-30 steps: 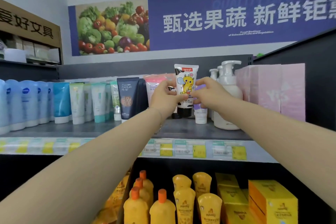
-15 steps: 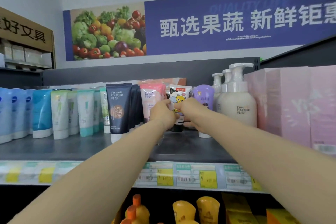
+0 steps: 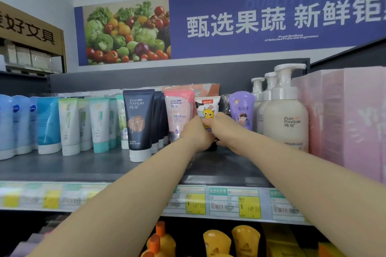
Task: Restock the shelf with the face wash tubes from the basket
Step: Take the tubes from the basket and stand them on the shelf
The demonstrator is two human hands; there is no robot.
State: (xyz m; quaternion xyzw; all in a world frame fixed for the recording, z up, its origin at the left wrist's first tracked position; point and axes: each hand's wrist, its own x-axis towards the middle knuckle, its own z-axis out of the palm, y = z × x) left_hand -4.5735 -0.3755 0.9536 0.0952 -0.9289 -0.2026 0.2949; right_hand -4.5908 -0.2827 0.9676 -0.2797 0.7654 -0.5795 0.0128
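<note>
- While both hands reach deep onto the upper shelf (image 3: 83, 167), the head view shows it all: the left hand (image 3: 198, 133) and right hand (image 3: 224, 129) meet knuckle to knuckle around the lower half of the cartoon face wash tube (image 3: 207, 108).
- Fingers on both hands curl inward and grip that tube from either side. The tips are hidden behind the knuckles, so exactly where they press I cannot tell.
- The tube stands upright, crimped end up, in the slot between the pink Pure Fountain tube (image 3: 178, 110) and the purple tube (image 3: 241, 108). Its cap end is hidden by the hands, so whether it has touched down is unclear.
- Progress call: this one looks all but placed. What is left for it is a release, and perhaps a nudge to square it with its neighbours.
- Along the row, the dark Pure Fountain tube (image 3: 139, 123) fronts its line on the left and the pump bottle (image 3: 285, 119) stands on the right, with bare shelf in front of them.
- The basket is nowhere in view, so how many tubes wait to go up cannot be judged from here.
</note>
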